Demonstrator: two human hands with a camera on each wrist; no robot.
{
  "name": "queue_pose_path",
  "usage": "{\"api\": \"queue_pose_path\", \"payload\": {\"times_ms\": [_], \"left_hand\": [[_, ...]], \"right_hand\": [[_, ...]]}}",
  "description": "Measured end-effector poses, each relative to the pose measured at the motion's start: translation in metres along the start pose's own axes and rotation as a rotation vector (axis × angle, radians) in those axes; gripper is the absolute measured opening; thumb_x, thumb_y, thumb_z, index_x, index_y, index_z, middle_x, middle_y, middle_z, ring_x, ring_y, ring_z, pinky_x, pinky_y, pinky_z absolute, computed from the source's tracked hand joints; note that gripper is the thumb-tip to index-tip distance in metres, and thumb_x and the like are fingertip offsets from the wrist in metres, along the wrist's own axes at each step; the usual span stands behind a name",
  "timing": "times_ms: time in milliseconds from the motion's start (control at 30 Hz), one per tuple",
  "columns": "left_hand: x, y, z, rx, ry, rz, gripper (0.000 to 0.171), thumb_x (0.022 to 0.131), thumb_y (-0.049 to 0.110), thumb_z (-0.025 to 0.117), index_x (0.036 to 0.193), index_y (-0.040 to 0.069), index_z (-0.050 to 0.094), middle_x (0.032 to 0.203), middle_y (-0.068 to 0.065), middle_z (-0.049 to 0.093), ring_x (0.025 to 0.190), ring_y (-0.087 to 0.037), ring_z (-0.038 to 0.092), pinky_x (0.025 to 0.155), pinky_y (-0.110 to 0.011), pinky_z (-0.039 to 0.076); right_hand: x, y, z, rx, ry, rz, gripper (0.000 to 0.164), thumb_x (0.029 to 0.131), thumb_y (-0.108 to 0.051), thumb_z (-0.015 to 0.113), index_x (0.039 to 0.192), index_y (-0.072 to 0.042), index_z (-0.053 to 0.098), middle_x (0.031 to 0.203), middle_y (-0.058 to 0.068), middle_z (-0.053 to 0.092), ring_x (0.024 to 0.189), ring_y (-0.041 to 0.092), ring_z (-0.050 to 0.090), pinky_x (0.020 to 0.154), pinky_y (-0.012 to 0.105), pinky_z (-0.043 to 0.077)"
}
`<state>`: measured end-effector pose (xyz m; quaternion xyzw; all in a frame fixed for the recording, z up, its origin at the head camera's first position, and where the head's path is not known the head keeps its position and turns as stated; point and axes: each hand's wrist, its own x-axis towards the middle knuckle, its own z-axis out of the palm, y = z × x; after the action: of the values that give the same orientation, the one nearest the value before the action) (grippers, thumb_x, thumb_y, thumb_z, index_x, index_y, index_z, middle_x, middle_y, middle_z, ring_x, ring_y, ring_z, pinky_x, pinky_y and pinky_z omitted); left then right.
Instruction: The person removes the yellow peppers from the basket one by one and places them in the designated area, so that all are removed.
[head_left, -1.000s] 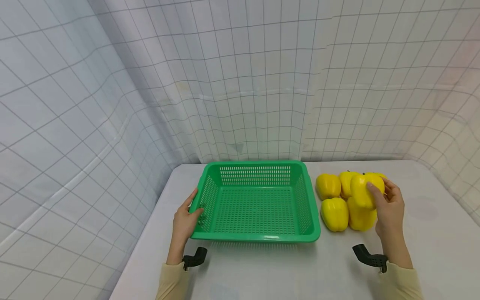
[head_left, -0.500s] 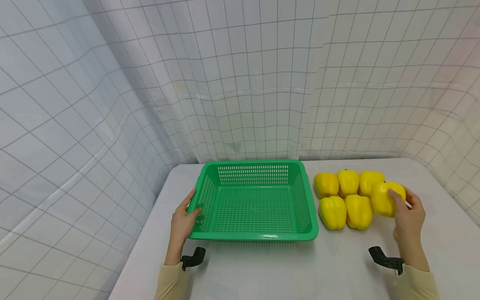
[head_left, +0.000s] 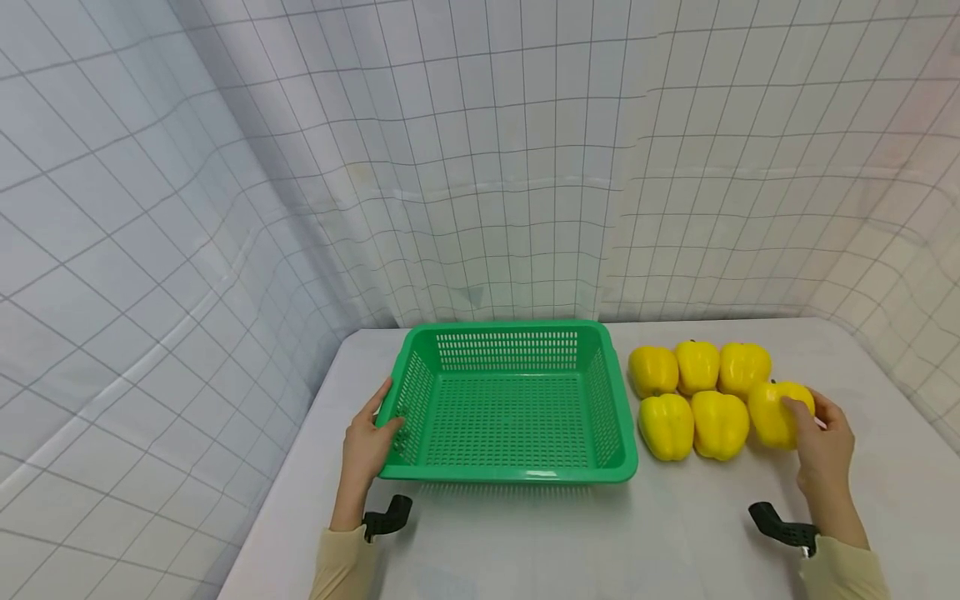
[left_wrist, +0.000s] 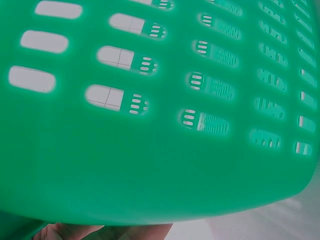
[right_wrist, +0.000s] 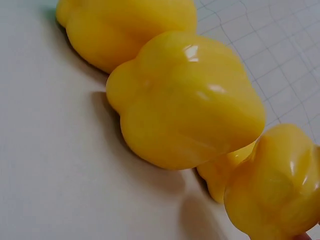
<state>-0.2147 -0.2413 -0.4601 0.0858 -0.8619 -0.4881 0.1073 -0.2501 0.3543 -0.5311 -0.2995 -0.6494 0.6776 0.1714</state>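
My left hand [head_left: 367, 442] grips the left rim of a green plastic basket [head_left: 510, 475], its thumb over the rim. In the left wrist view the basket wall [left_wrist: 150, 165] fills most of the picture, with fingers just showing below it. On the right, my right hand [head_left: 825, 442] holds a yellow bell pepper [head_left: 778, 417] by its right side, thumb on the near face. That pepper [right_wrist: 272, 185] is close over the table at the right end of the front row. To its left, two peppers [head_left: 666, 427] [head_left: 720, 425] stand in front of three others [head_left: 697, 367].
A white table [head_left: 540, 542] lies under everything. White sheeting with a dark grid [head_left: 480, 167] hangs behind and at both sides. A black camera mount sits on each wrist, at the left [head_left: 387, 515] and at the right [head_left: 783, 525].
My right hand has carried the yellow bell pepper from above the others out to the right, then lowered it beside the front row. My left hand has stayed on the basket rim.
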Motion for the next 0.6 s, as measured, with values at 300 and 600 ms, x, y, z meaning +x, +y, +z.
{"api": "queue_pose_path", "payload": {"times_ms": [300,600], "left_hand": [[0.000,0.001,-0.001,0.007,0.005,0.001,0.063,0.089,0.008,0.061,0.146,0.023,0.040,0.103,-0.025,0.065,0.068,-0.025,0.061,0.055,-0.034,0.045],[-0.001,0.000,0.000,0.009,0.007,0.002,0.063,0.089,0.008,0.061,0.146,0.022,0.040,0.105,-0.026,0.064,0.069,-0.024,0.061,0.055,-0.034,0.045]], "right_hand": [[-0.029,-0.016,0.006,-0.187,-0.016,0.035,0.068,0.091,-0.046,0.057,0.148,-0.016,0.035,0.136,0.002,0.035,0.107,0.008,0.037,0.091,0.014,0.035],[-0.042,-0.021,0.008,-0.276,-0.035,0.008,0.069,0.093,-0.048,0.050,0.149,-0.011,0.033,0.134,0.007,0.037,0.104,0.010,0.038,0.085,0.014,0.035]]}}
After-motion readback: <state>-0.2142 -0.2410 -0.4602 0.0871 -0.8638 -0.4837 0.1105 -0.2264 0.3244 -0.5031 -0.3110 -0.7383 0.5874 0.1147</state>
